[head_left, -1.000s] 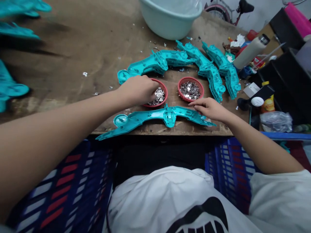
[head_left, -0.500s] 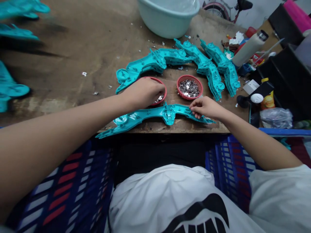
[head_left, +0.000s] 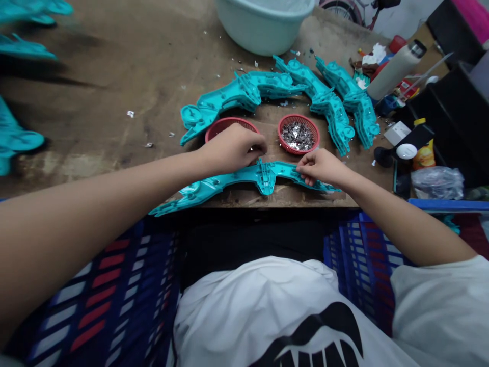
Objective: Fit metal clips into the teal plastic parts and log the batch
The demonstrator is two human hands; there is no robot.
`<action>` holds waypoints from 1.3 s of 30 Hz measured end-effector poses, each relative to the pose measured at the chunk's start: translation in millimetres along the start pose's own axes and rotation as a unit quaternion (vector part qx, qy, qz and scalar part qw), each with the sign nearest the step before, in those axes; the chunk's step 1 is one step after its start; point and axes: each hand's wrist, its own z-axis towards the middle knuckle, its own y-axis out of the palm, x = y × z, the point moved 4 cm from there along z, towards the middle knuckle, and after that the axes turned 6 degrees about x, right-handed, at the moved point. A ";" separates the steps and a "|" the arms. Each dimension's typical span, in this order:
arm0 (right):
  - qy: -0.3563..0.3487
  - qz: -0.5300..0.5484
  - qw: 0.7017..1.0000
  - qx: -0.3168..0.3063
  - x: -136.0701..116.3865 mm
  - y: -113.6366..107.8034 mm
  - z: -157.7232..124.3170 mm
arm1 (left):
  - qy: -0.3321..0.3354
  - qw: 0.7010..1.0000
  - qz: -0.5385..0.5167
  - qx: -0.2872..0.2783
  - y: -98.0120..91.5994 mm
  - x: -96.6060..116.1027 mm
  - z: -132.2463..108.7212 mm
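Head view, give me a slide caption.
Left hand by a red basket, right hand at the nearest teal part.

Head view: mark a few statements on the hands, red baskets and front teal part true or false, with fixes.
1. The right hand is at the front teal part. True.
2. The left hand partly hides the left red basket. True.
3. The front teal part lies on the far side of the left red basket. False: it lies on the near side.
4. The right red basket holds small metal pieces. True.
5. The right hand is inside the right red basket. False: it is outside.
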 end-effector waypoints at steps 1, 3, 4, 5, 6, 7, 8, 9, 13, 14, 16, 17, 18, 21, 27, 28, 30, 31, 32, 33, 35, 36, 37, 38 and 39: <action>0.006 -0.002 1.000 0.001 -0.1 0.4 0.0 | -0.009 0.999 -0.037 0.010 0.3 2.8 -0.6; -0.003 -0.027 0.999 0.018 -2.5 -0.7 -2.1 | -0.035 0.991 -0.129 0.030 1.6 8.5 -2.3; -0.026 -0.045 0.998 0.037 -5.7 -2.4 -4.3 | -0.050 0.981 -0.183 0.035 3.0 11.4 -3.4; -0.060 -0.057 0.995 0.058 -10.0 -4.3 -7.4 | -0.068 0.968 -0.239 0.039 4.8 14.2 -4.7; -0.102 -0.060 0.990 0.075 -15.1 -5.8 -11.2 | -0.086 0.951 -0.293 0.039 7.1 17.3 -6.3; -0.148 -0.049 0.984 0.086 -20.5 -6.8 -15.6 | -0.104 0.932 -0.344 0.039 9.5 20.5 -8.0; -0.195 -0.029 0.976 0.089 -25.8 -7.1 -20.3 | -0.120 0.913 -0.389 0.039 11.7 23.7 -9.8; -0.238 -0.009 0.967 0.085 -30.6 -6.7 -25.0 | -0.134 0.893 -0.427 0.038 13.8 27.1 -11.7; -0.368 -0.030 0.928 0.058 -41.7 -0.8 -39.9 | -0.174 0.838 -0.517 0.020 21.4 39.1 -18.3; -0.383 -0.051 0.921 0.053 -41.9 1.1 -41.7 | -0.177 0.833 -0.525 0.013 23.4 41.4 -19.5; -0.403 -0.087 0.910 0.045 -40.1 4.1 -43.0 | -0.174 0.829 -0.531 0.005 27.9 44.3 -21.3; -0.413 -0.104 0.904 0.041 -38.5 5.1 -42.4 | -0.171 0.828 -0.534 0.003 30.4 45.1 -22.0; -0.428 -0.119 0.895 0.038 -36.9 5.7 -41.3 | -0.167 0.827 -0.536 -0.001 33.4 45.6 -22.6; -0.490 -0.140 0.860 0.028 -31.6 3.5 -33.6 | -0.142 0.857 -0.495 -0.007 40.4 45.6 -24.5; -0.472 -0.177 0.863 0.048 -14.6 -14.1 2.0 | 0.121 0.993 -0.002 -0.004 51.4 51.6 -34.6; -0.455 -0.191 0.868 0.044 -11.6 -15.6 7.0 | 0.144 0.988 0.051 -0.025 57.7 50.2 -37.5; -0.434 -0.213 0.875 0.023 -6.8 -16.2 13.7 | 0.157 0.980 0.111 -0.058 69.5 45.2 -41.9; -0.429 -0.220 0.876 0.010 -5.0 -15.7 15.5 | 0.155 0.978 0.124 -0.065 73.9 42.7 -43.2; -0.428 -0.223 0.876 -0.003 -3.7 -15.0 16.6 | 0.153 0.978 0.130 -0.066 77.1 40.7 -43.8; -0.431 -0.223 0.874 -0.015 -2.6 -14.0 17.3 | 0.152 0.978 0.131 -0.065 79.2 39.5 -44.0; -0.441 -0.222 0.869 -0.032 -0.8 -12.3 18.5 | 0.155 0.978 0.128 -0.061 81.0 38.5 -43.6; -0.448 -0.221 0.865 -0.038 0.0 -11.7 19.2 | 0.157 0.978 0.126 -0.060 81.2 38.4 -43.3; -0.455 -0.221 0.862 -0.041 0.7 -11.4 20.1 | 0.159 0.977 0.126 -0.059 81.2 38.4 -43.0; -0.460 -0.224 0.858 -0.044 1.5 -11.2 21.3 | 0.161 0.977 0.125 -0.056 81.1 38.5 -42.8; -0.464 -0.228 0.855 -0.047 2.1 -11.2 22.4 | 0.162 0.977 0.125 -0.053 80.9 38.5 -42.8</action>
